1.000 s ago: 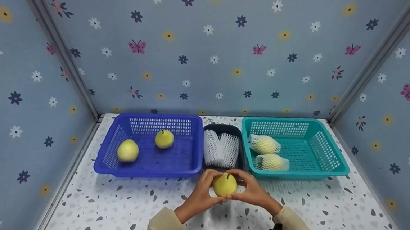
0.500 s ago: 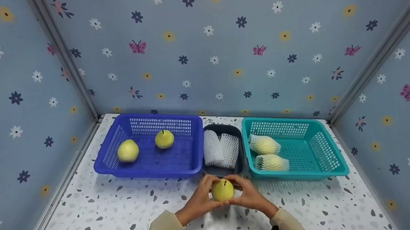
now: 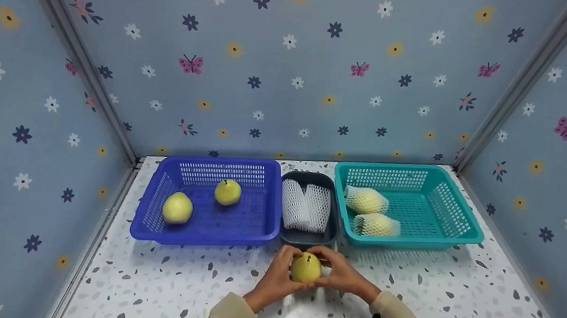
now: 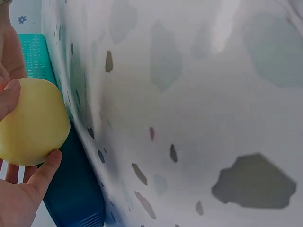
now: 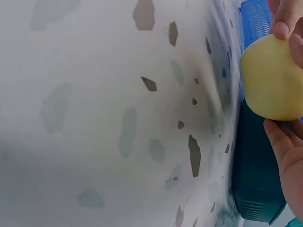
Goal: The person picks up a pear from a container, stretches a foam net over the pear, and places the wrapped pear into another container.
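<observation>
A yellow pear [image 3: 305, 268] with a short dark stem is held between both hands, just in front of the dark bin. My left hand [image 3: 277, 277] grips its left side, thumb at the near side and fingers at the far side. The right hand [image 3: 342, 274] grips the opposite side in the same way, and the thumbs come together at the front. Both wrist views show the pear's smooth pale skin [image 4: 35, 120] with fingertips pressed against it. In the right wrist view the pear [image 5: 272, 78] overlaps the dark bin behind it.
A blue basket [image 3: 204, 242] at left holds two bare pears. The dark bin [image 3: 335, 215] in the middle contains white foam net sleeves [image 3: 294, 205]. At right, a teal basket [image 3: 419, 242] holds two pears in foam nets [image 3: 366, 200]. Flower-patterned panels surround the speckled table [image 3: 173, 296].
Both hands have drawn the pear slightly toward the body and a little left, uncovering the dark bin's front edge. Baskets and their contents stay put.
</observation>
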